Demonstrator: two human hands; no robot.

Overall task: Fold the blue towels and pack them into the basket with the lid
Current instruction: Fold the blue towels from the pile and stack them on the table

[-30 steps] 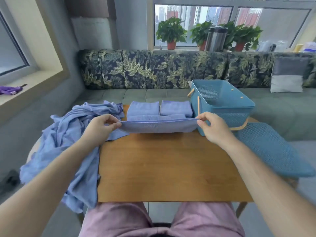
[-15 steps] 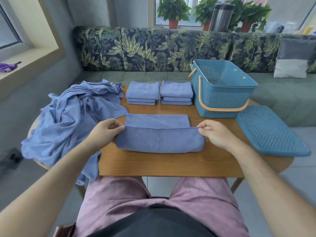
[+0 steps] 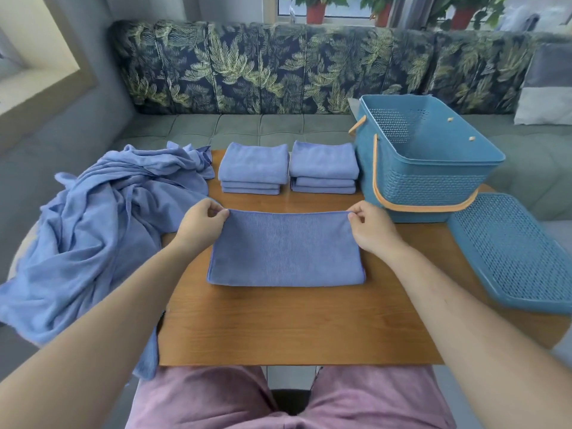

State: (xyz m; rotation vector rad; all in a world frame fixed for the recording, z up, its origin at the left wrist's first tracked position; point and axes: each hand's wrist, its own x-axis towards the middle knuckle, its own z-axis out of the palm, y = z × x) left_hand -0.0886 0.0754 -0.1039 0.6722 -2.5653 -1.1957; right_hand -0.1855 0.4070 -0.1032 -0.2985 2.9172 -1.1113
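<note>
Blue towel (image 3: 286,249) between pinching hands

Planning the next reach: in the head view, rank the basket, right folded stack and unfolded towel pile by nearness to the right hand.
1. Basket, just right of the right hand.
2. Right folded stack, behind the hand, beside the basket.
3. Unfolded towel pile, on the far left.

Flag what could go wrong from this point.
The left hand and right hand pinch only the far corners of the half-folded blue cloth towel; its layers may slip askew. The crumpled heap of blue towels overhangs the left edge of the wooden table and could slide off.
</note>
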